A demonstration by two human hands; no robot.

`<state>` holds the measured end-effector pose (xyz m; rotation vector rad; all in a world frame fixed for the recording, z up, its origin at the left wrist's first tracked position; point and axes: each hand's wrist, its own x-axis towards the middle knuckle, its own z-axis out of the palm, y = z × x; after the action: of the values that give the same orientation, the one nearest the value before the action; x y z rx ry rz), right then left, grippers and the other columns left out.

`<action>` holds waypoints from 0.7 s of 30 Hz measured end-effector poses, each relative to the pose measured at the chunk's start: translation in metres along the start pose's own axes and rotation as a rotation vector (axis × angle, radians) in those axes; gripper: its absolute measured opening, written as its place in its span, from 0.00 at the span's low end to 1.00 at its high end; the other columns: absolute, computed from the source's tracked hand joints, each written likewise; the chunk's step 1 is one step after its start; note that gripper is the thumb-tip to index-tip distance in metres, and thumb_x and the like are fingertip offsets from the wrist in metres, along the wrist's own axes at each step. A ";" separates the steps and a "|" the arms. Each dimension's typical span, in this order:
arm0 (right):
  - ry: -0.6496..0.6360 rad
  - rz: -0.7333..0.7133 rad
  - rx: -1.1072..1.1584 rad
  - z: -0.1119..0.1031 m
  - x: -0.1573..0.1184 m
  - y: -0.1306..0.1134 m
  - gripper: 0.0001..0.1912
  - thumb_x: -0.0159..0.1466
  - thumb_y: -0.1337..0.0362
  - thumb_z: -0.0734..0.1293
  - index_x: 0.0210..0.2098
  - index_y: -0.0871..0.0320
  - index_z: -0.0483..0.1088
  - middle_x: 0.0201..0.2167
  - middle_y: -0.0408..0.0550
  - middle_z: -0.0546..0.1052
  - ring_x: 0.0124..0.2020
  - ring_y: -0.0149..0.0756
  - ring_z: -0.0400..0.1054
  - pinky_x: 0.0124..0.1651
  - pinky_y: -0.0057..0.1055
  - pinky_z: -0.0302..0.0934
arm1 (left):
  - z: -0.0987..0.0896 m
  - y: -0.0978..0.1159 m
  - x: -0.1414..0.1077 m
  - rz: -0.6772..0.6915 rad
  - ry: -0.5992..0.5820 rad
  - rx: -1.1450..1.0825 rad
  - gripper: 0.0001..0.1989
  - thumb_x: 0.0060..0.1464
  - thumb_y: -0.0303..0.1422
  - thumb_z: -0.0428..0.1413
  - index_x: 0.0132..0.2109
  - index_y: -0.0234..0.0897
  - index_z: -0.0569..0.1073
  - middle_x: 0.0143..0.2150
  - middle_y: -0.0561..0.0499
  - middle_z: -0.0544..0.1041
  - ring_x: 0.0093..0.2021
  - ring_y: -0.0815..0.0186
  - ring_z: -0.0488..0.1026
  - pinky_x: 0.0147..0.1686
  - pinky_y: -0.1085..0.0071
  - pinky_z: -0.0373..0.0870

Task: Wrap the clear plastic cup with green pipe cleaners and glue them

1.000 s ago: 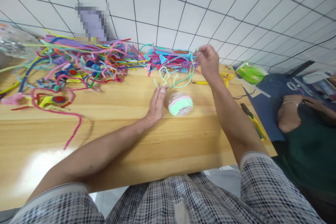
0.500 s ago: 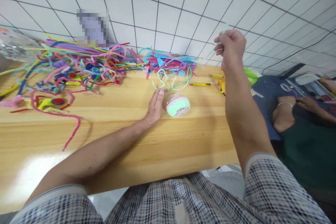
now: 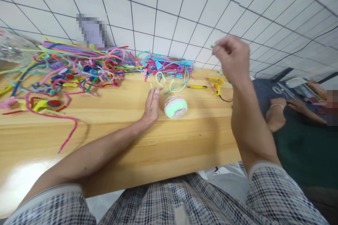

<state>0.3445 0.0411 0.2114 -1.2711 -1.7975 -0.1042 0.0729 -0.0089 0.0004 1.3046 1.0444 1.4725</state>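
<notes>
So the wrapped ball (image 3: 175, 108), clear with pale green and pink bands, sits around the middle of the frame on the wooden surface (image 3: 158, 151). The left hand (image 3: 151, 107) is just left of it, flat and loose with the fingers straight, gripping nothing. A squiggly green strand (image 3: 160, 74) is right by its fingertips, can't tell if they touch.

The right hand (image 3: 232, 58) is up in the upper right, fingers curled, pinching a tiny pale green bit (image 3: 213, 44), kinda blurry tbh.

Right of centre there's a yellow cutter (image 3: 196, 87) and a yellow glue gun (image 3: 218, 86). Big messy pile of fuzzy stems (image 3: 102, 63) at upper left, and a person in dark green (image 3: 306, 151) at the right edge.
</notes>
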 end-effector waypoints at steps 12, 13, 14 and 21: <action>-0.319 -0.323 -0.256 0.002 -0.127 -0.079 0.15 0.83 0.57 0.64 0.44 0.45 0.82 0.38 0.47 0.83 0.43 0.47 0.75 0.51 0.49 0.69 | -0.001 0.094 -0.044 0.116 -0.284 -0.077 0.19 0.64 0.45 0.71 0.55 0.45 0.76 0.43 0.54 0.78 0.33 0.68 0.72 0.35 0.67 0.70; -0.326 -0.332 -0.265 0.001 -0.130 -0.081 0.15 0.83 0.58 0.63 0.44 0.44 0.82 0.37 0.47 0.83 0.42 0.47 0.74 0.50 0.49 0.68 | 0.000 0.095 -0.044 0.078 -0.284 -0.107 0.20 0.63 0.45 0.72 0.54 0.45 0.75 0.41 0.55 0.77 0.31 0.70 0.70 0.33 0.68 0.68; -0.323 -0.347 -0.284 -0.001 -0.134 -0.083 0.16 0.83 0.59 0.63 0.43 0.44 0.82 0.37 0.47 0.83 0.41 0.46 0.74 0.49 0.48 0.68 | 0.000 0.095 -0.044 0.050 -0.296 -0.138 0.20 0.62 0.44 0.72 0.53 0.45 0.75 0.39 0.56 0.76 0.30 0.70 0.69 0.31 0.69 0.67; -0.224 -0.441 -0.395 -0.008 -0.153 -0.093 0.15 0.82 0.65 0.64 0.44 0.43 0.81 0.40 0.45 0.87 0.41 0.44 0.74 0.43 0.46 0.65 | 0.002 0.096 -0.042 -0.220 -0.544 -0.304 0.21 0.58 0.52 0.74 0.43 0.40 0.83 0.32 0.55 0.77 0.25 0.73 0.65 0.25 0.73 0.66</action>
<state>0.2856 -0.1157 0.1469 -1.1590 -2.3112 -0.6099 0.0692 -0.0737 0.0822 1.2256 0.5589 0.9811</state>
